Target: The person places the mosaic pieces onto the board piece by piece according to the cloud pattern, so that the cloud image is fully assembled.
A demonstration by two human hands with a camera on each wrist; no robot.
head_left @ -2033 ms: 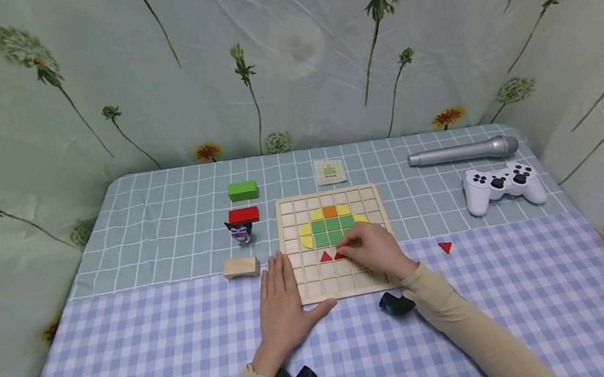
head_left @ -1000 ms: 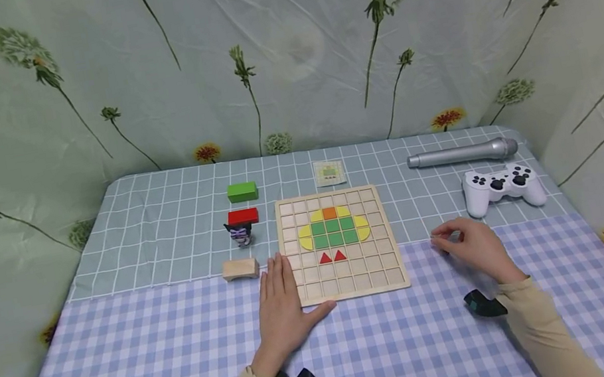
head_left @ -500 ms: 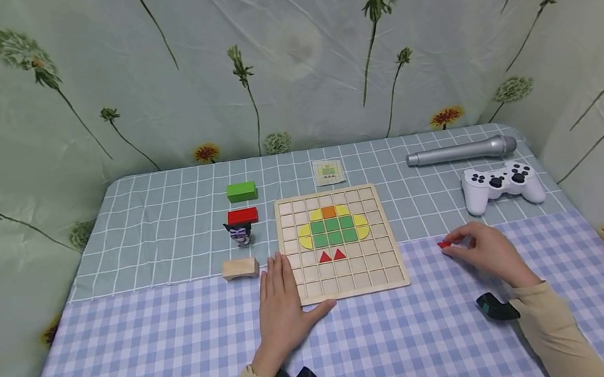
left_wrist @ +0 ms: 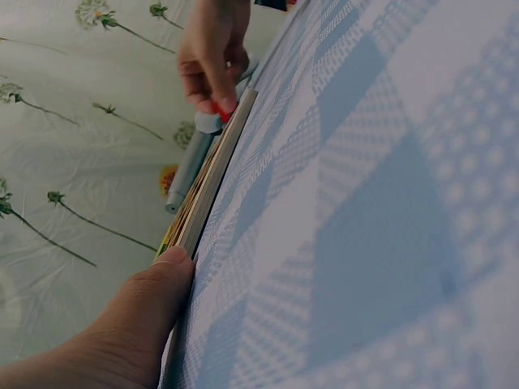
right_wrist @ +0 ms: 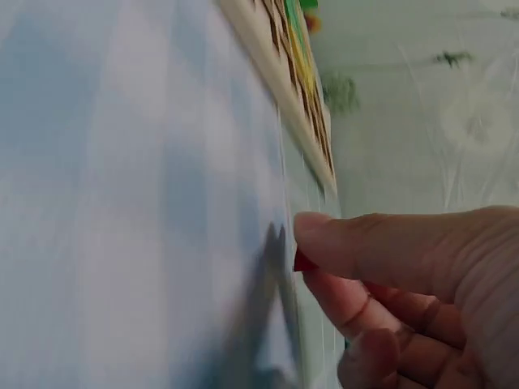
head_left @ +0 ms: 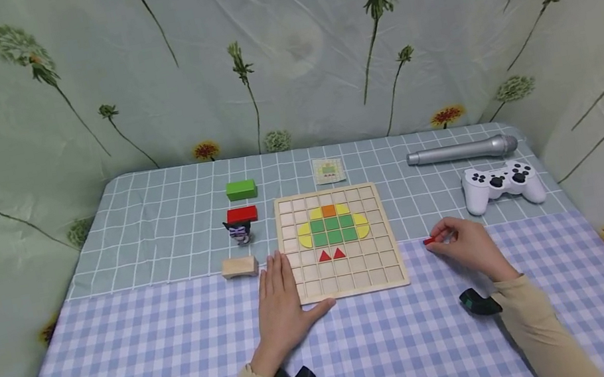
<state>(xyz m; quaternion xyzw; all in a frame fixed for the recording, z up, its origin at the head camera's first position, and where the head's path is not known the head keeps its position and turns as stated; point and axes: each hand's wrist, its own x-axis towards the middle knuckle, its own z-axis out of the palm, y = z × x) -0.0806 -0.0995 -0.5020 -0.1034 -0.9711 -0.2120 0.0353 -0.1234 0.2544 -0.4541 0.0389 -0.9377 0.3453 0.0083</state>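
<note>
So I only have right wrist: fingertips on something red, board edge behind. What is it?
Observer: A small red piece, pinched by the right hand just right of the board.
Operator: Any reds on the board?
Observer: Two red triangles, side by side under the green squares.
Operator: Left hand?
Observer: Left hand lies flat at the board's near-left corner, thumb against its edge.
</note>
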